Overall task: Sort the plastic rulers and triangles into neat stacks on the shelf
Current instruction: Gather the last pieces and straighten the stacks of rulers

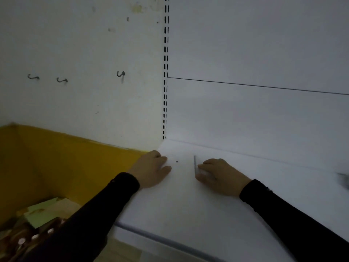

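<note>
A white shelf (198,205) runs along a white back panel, with a slotted upright (165,72) rising from the corner just beyond the left fingertips and a scuffed wall (75,53) to the left of it. Both hands lie on the shelf, in black sleeves (302,214). The left hand (151,169) rests palm down near the shelf's left end, its fingers relaxed and loosely together, holding nothing; a small dark dot (177,161) sits on the shelf just past its fingertips. The right hand (219,176) rests well apart from it, fingers curled round a clear plastic ruler (196,167), which stands on edge at the fingertips and juts past them toward the back panel. The ruler is blurred and see-through, so its markings cannot be read. Left of the left hand, behind its wrist, stands a yellow box (56,157) with greenish cards and brown items inside, too dim to name. Far to the right of the right hand, a blurred grey thing (343,179) lies on the shelf at the picture's edge.
</note>
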Demonstrator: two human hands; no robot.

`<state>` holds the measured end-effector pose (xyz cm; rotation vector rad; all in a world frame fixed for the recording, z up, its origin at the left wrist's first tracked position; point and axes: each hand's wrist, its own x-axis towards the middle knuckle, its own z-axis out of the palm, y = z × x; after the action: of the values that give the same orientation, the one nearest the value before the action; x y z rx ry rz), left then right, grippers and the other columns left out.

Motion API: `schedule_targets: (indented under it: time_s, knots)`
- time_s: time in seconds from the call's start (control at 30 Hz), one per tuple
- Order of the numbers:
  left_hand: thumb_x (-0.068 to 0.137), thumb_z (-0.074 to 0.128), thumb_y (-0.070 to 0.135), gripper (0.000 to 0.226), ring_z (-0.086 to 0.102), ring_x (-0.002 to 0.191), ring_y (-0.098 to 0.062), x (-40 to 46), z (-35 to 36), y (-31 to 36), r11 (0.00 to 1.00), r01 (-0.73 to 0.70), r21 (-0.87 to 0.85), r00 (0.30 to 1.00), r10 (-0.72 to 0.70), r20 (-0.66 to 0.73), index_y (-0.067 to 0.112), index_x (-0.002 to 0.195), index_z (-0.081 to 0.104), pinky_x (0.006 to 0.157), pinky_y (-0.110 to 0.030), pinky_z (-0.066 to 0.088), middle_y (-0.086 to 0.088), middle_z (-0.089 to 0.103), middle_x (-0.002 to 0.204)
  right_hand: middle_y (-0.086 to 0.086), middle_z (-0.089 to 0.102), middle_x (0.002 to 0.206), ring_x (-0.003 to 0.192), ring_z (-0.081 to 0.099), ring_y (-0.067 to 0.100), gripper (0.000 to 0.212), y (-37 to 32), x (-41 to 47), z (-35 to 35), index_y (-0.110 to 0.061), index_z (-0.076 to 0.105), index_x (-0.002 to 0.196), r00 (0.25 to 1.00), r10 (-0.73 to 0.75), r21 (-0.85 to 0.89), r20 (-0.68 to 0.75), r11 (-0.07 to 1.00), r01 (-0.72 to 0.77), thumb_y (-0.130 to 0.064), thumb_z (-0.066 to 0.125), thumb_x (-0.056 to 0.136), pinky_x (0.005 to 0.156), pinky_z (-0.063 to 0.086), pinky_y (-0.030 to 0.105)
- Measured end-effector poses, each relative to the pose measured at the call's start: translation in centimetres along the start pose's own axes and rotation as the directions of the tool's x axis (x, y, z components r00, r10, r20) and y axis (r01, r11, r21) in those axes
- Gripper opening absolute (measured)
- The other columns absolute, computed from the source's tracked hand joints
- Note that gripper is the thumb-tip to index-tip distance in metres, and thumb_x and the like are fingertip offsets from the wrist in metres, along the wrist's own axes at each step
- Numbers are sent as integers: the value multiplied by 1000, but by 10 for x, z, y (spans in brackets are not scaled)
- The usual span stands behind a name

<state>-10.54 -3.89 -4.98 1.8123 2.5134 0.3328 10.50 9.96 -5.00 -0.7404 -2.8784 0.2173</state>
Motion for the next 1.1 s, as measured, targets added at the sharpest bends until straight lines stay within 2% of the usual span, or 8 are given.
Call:
schedule_targets:
  time_s: [0.07,0.13,0.33,0.43,0.5,0.67,0.87,1.1]
  knots:
    - [94,36,52,48,52,100,-22,-6,-5,-19,998,-7,-56,1000,8,17,14,113,57,91,-31,42,-5,47,116,5,62,97,92,58,25,75,-22,1,1,-16,64,102,1000,15,31,2,999,-15,-74,20,84,86,43,31]
    - [97,40,41,38,53,98,-21,-10,-9,-31,995,-43,-93,999,43,-3,15,117,59,91,-31,43,-4,47,116,2,61,115,102,57,18,49,-37,2,0,-18,59,123,998,60,76,-15,995,-58,-52,41,93,90,38,20]
    - [91,49,48,28,50,95,-18,-4,-10,-55,996,-68,-60,993,62,-98,22,99,58,82,-27,40,-2,51,105,-5,55,128,89,61,7,32,-48,13,-3,-20,59,124,990,87,261,-112,964,-55,-17,55,92,82,41,9]
    - [89,52,51,29,49,88,-15,0,-8,-55,978,-10,-206,1000,13,10,24,99,50,71,-27,38,1,49,103,-7,45,139,111,50,1,43,-39,21,-6,-25,52,132,998,35,160,-44,987,-27,-27,60,90,90,28,0]
    - [89,53,50,28,49,82,-14,2,-5,-54,961,14,-276,999,-5,34,23,97,47,63,-25,35,3,50,97,-12,40,142,125,40,1,51,-35,26,-5,-31,45,137,997,40,92,66,995,-46,-40,58,89,99,20,5]
    - [91,54,43,20,47,79,-11,4,-7,-60,950,28,-312,1000,-25,15,23,91,49,62,-21,34,3,53,97,-9,49,118,101,44,3,51,-34,46,5,-31,55,128,998,57,100,32,993,-60,-54,60,82,88,29,14]
    - [93,54,27,8,52,86,-14,-2,-16,-72,919,110,-379,992,-128,-21,19,93,54,71,-23,42,1,53,100,-7,46,97,97,47,12,51,-38,68,13,-34,62,117,1000,7,52,-3,999,-7,-65,57,77,88,39,26]
    - [95,46,9,12,50,76,-13,-12,-20,-87,802,183,-568,966,-253,-47,17,101,53,60,-20,39,-1,53,101,-9,50,100,79,47,-3,43,-41,86,8,-38,63,113,992,-96,157,77,984,83,-59,66,75,75,34,15]
